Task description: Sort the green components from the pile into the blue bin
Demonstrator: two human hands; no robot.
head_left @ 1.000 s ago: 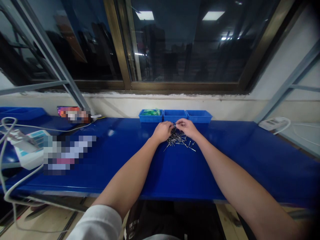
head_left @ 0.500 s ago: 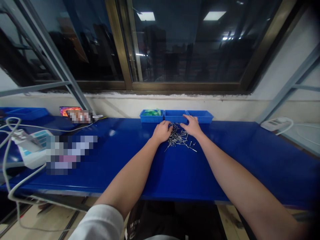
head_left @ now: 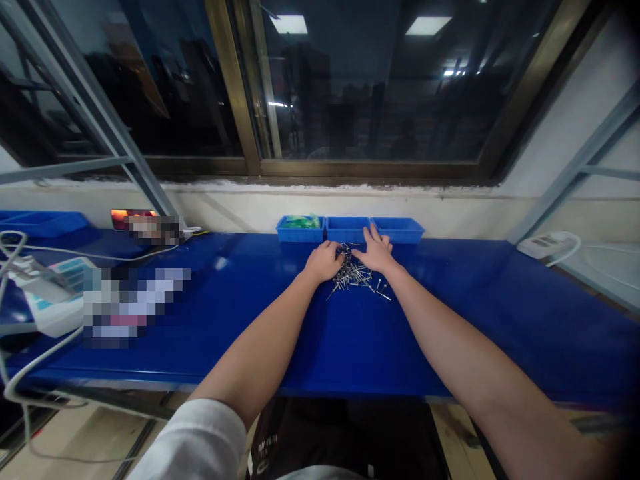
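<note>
A loose heap of thin metal blind rivets (head_left: 353, 275) lies on the blue tabletop (head_left: 330, 340). At the heap's left side, my left hand (head_left: 323, 263) has its fingers curled in against some rivets, thumb close to the fingertips; how many it grips is hidden. My right hand (head_left: 377, 253) is at the upper right of the heap, fingers spread and stretched forward, thumb pointing toward the rivets. Its fingertips are in front of the blue bins. A few stray rivets lie at the heap's lower right.
Three blue bins stand along the wall: a left bin (head_left: 300, 234) with green plastic in it, a middle bin (head_left: 347, 231) and a right bin (head_left: 400, 233). A white scale-like device (head_left: 55, 297), cables and a lit phone (head_left: 131, 219) are at left. A white device (head_left: 547, 244) sits at right.
My right hand has shifted slightly left, closer to the heap, and its fingers have spread and straightened upward. My left hand stays at the heap's left side. The view has shifted slightly.
</note>
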